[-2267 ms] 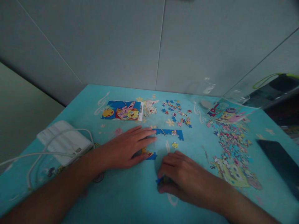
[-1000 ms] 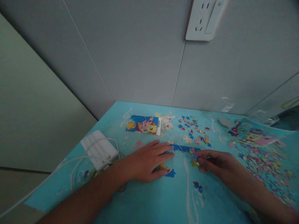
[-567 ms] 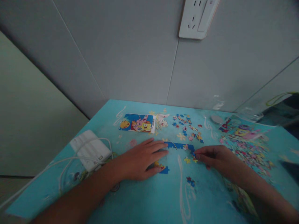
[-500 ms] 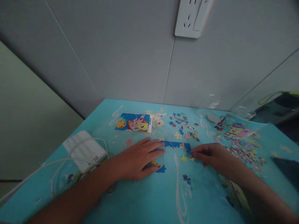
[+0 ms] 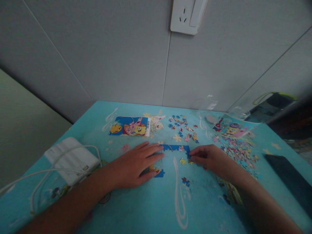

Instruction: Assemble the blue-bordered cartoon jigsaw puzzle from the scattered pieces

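Observation:
My left hand (image 5: pixel 136 165) lies flat, fingers stretched out, over the left side of a partly joined jigsaw puzzle (image 5: pixel 174 148). A blue strip of it runs right from my fingertips, and a blue and yellow corner (image 5: pixel 159 174) shows below my thumb. My right hand (image 5: pixel 211 157) pinches a small blue puzzle piece (image 5: pixel 188 155) at the strip's right end; the fingers partly hide it. Close by on the left is a loose yellow piece (image 5: pixel 182 161). Lower down lies a small dark blue and red cluster (image 5: pixel 185 181).
Behind the puzzle are a picture card (image 5: pixel 130 126) and scattered pieces (image 5: pixel 179 121). A large pile of pieces (image 5: pixel 240 151) spreads at right beside a printed plastic bag (image 5: pixel 231 128). At left sits a white box (image 5: pixel 73 159) with cables; a dark flat object (image 5: pixel 290 175) lies far right.
The view has shifted, so the table appears further left. My right hand stays at the strip's right end, its fingers slightly higher against the blue piece. My left hand remains flat on the puzzle.

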A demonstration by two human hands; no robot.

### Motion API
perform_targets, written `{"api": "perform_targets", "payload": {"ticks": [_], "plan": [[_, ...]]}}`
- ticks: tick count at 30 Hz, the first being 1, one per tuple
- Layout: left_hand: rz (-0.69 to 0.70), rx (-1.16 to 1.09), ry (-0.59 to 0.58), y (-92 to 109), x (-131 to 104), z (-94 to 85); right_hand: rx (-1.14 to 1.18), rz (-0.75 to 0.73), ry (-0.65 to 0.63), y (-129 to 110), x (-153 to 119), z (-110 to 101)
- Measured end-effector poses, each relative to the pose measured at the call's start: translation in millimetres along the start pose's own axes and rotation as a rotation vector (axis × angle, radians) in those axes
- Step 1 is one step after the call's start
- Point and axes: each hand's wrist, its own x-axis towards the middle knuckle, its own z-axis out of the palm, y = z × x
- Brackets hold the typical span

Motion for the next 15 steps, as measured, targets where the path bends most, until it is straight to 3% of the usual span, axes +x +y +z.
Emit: {"api": "perform_targets", "payload": {"ticks": [15], "plan": [[0.0, 0.015, -0.003, -1.3, -0.2, 1.6, -0.004, -0.029, 0.025, 8.4, 3.7, 2.5]]}}
